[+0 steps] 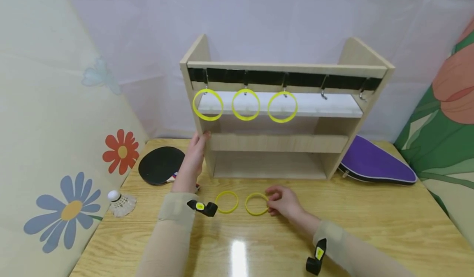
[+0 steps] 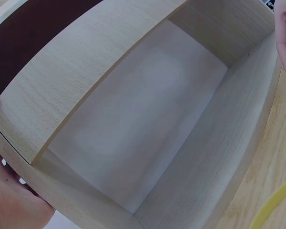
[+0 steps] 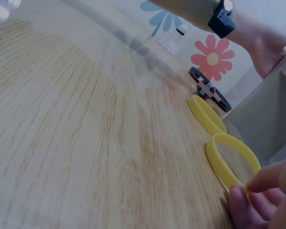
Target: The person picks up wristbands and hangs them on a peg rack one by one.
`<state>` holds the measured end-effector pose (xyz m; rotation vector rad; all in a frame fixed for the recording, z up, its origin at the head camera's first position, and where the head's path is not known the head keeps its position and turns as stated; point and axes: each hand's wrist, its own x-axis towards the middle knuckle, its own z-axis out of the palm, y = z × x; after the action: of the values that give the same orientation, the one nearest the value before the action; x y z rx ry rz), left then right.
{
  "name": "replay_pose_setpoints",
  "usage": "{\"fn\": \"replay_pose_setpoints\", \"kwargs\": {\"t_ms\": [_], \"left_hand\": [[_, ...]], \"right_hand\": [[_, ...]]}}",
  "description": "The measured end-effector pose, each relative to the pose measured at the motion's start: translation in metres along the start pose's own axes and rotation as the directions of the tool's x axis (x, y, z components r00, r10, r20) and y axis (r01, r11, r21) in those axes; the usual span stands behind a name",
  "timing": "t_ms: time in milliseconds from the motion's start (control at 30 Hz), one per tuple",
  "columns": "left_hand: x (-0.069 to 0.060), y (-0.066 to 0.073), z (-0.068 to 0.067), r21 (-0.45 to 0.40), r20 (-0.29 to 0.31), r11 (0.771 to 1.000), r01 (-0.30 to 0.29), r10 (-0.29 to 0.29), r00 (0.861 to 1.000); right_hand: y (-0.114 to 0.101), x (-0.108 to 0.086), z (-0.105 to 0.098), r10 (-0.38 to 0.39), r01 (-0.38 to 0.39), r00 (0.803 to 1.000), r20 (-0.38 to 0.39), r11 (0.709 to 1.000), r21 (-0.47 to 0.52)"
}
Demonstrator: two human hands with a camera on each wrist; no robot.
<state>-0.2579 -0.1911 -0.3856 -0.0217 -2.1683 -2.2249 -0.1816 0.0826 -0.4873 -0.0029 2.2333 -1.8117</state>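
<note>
Yellow rings (image 1: 246,119) total five: per the head view, three hang from the first three of five hooks (image 1: 324,94), left to right, on the shelf (image 1: 279,143), and two rest on the table (image 1: 389,223) at the shelf's 6 o'clock. Right hand (image 1: 284,203) pinches the right table ring (image 3: 218,164) at 3 o'clock on its rim, a fingertip hold clear only in the right wrist view; left hand (image 1: 193,155) grips the shelf at its 8 o'clock edge. Head view alone shows one case (image 1: 375,161) at 4 o'clock; left wrist view alone shows one pale surface (image 2: 138,109) behind the lower bay (image 1: 270,165).
</note>
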Motion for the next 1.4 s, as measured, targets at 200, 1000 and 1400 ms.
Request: {"fn": "replay_pose_setpoints", "kwargs": {"t_ms": [200,1000,1400], "left_hand": [[-0.001,-0.001,-0.001,0.003,0.003,1.0,-0.009,0.009,1.0],[-0.003,-0.001,0.0,0.022,0.01,1.0,-0.001,0.0,1.0],[0.001,-0.001,0.0,0.003,0.012,1.0,-0.017,0.017,1.0]], "right_hand": [[-0.003,-0.006,-0.003,0.0,-0.001,1.0,0.03,1.0,0.03],[-0.022,-0.013,-0.036,0.046,-0.04,0.998,-0.044,0.991,0.125],[-0.039,-0.017,-0.053,0.046,-0.04,0.998,-0.048,0.993,0.113]]}}
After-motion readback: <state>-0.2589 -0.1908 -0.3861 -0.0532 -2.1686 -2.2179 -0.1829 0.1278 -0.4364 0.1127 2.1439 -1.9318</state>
